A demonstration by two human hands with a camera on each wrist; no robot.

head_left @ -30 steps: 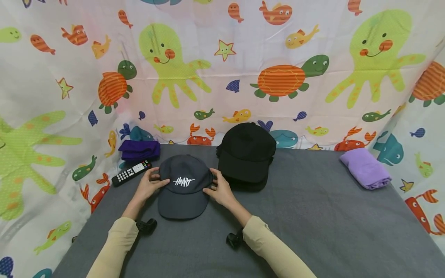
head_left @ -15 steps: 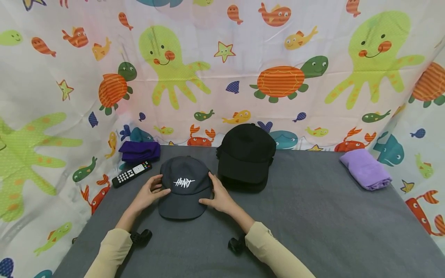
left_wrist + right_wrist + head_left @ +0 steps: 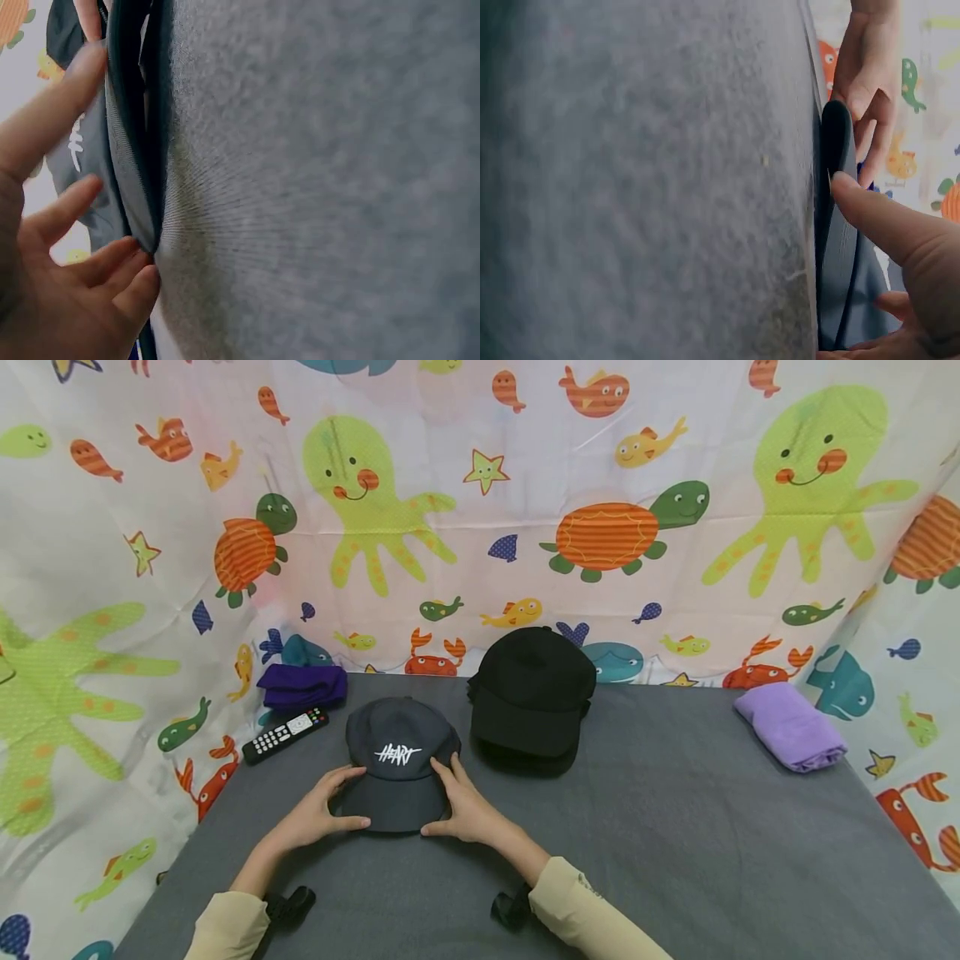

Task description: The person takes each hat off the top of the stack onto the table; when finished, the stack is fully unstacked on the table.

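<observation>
A dark navy baseball cap (image 3: 401, 722) with white "HEART" lettering lies on the grey cloth, its brim (image 3: 393, 802) facing the person. My left hand (image 3: 317, 817) spreads around the brim's left side, thumb at the front edge and index finger near the crown. On the other side, my right hand (image 3: 472, 812) mirrors it, with its thumb at the front edge and fingers along the right side. In the left wrist view the left fingers (image 3: 135, 289) touch the brim's side edge. The right thumb (image 3: 855, 196) rests on the brim's edge in the right wrist view.
Stacked black caps (image 3: 532, 702) stand right behind the navy cap. To the left lie a black remote control (image 3: 285, 737) and a folded dark purple cloth (image 3: 303, 685). A folded lilac cloth (image 3: 790, 727) lies far right. A patterned curtain (image 3: 517, 468) surrounds the table.
Both hands have slid from the sides of the crown down towards the brim, thumbs now at its front edge. The cap has hardly moved.
</observation>
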